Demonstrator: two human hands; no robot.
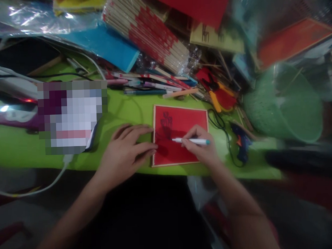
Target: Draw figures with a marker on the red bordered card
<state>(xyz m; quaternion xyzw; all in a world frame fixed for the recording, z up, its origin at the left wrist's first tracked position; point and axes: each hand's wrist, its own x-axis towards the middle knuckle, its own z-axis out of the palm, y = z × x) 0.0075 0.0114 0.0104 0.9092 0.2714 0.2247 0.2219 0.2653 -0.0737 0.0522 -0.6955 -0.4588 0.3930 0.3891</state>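
A red board [182, 120] with a pale thin frame lies flat near the table's front edge. On its left half is a dark line drawing [166, 125] of a figure. My right hand [201, 147] is closed around a white marker [195, 141] with a teal end, its tip at the lower part of the drawing. My left hand [131, 147] rests on the table at the board's left edge, fingers stretched out and fingertips touching the frame. Nothing is held in it.
A phone [73, 117] with a blurred screen and white cable lies at left. Behind the board are pens [161, 86], bundled chopsticks [152, 37] and orange-handled pliers [216, 95]. At right stand a blue glue gun [241, 143] with its cord and a green basket [285, 105].
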